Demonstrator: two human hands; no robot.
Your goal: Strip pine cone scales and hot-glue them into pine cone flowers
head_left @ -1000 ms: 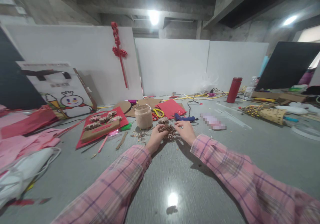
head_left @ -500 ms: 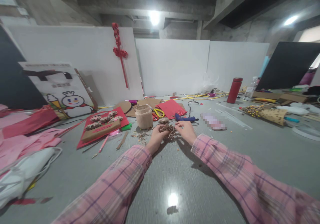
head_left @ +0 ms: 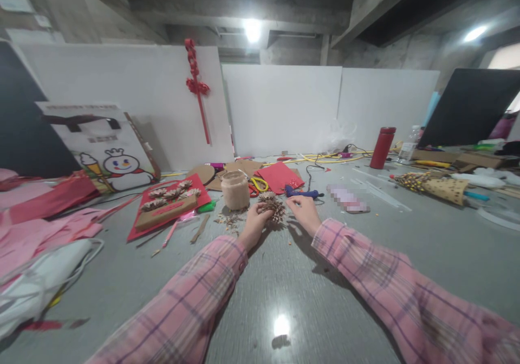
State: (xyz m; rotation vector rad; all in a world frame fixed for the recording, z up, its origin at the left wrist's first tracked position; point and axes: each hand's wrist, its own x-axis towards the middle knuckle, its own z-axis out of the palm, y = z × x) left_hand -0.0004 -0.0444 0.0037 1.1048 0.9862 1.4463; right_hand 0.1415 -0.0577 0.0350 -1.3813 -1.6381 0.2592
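Observation:
My left hand (head_left: pixel 257 222) grips a brown pine cone (head_left: pixel 276 210) by its left side, just above the grey table (head_left: pixel 260 299). To the right of the cone, a small gap away, is my right hand (head_left: pixel 304 213), its thumb and fingertips pinched together; what they hold, if anything, is too small to make out. Behind the cone lies a blue glue gun (head_left: pixel 301 193). A twine-wrapped jar (head_left: pixel 235 192) stands left of the cone, with brown scraps (head_left: pixel 231 222) at its foot.
Pale cone flowers and a cardboard strip (head_left: pixel 166 213) lie on red card at the left. Yellow-handled scissors (head_left: pixel 259 183) and red paper (head_left: pixel 280 177) lie behind. To the right are a phone (head_left: pixel 348 199), a red flask (head_left: pixel 382 148) and a wrapped bouquet (head_left: pixel 441 188).
My right hand has drawn slightly away from the pine cone, and the gap between them is wider. My left hand still holds the cone. The view has shifted slightly.

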